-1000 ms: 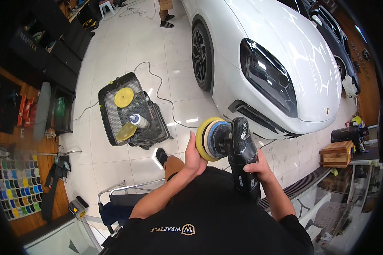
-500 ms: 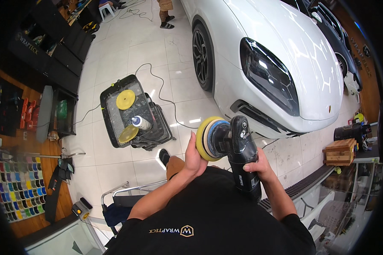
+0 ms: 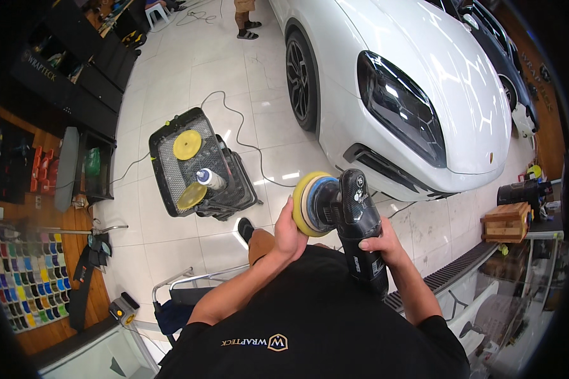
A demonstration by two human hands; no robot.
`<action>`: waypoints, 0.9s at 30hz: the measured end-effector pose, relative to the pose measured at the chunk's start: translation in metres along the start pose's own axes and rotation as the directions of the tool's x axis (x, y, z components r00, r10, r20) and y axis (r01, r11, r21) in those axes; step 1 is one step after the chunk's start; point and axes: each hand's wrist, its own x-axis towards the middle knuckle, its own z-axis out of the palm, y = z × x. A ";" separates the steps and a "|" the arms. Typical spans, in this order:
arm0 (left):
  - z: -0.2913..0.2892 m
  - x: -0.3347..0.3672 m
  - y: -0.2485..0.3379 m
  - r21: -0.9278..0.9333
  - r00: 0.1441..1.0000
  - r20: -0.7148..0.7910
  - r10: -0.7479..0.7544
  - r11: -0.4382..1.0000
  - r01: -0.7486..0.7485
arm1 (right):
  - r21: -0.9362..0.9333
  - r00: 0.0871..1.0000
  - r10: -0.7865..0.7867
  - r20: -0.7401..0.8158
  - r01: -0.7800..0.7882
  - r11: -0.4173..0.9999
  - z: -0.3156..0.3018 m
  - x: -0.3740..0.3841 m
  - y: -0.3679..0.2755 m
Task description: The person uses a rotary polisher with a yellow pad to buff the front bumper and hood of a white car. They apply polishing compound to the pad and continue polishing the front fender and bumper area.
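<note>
White glossy car is standing ahead and to the right; its bumper is lying just beyond the tool. Black wheeled mesh cart is standing at left front, carrying two yellow discs and a white bottle. Dark thin cable is snaking over pale floor tiles between cart and car.

Black cylindrical-bodied polisher is being held before the torso, between both hands. Its long axis is running from the torso toward the car, head end farther away; the pad is facing left.

Yellow round foam pad is looking soft; the polisher's head is showing a carbon-weave pattern. Right hand is clamping the body, thumb lying across it. Left hand is touching the pad; cannot tell whether its fingers are gripping.
</note>
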 end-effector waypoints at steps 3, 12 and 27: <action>-0.004 0.002 0.000 0.015 0.998 0.059 -0.007 1.000 0.006 | 0.018 1.000 -0.004 -0.028 0.005 1.000 0.000 0.000 0.003; -0.029 0.032 -0.005 -0.096 0.970 -0.228 -0.081 0.994 0.060 | 0.070 1.000 -0.023 0.007 0.023 0.997 0.000 0.003 0.008; -0.017 0.014 0.016 -0.084 0.952 -0.288 0.108 0.987 -0.138 | -0.017 0.998 -0.014 0.058 0.015 1.000 0.005 0.019 -0.012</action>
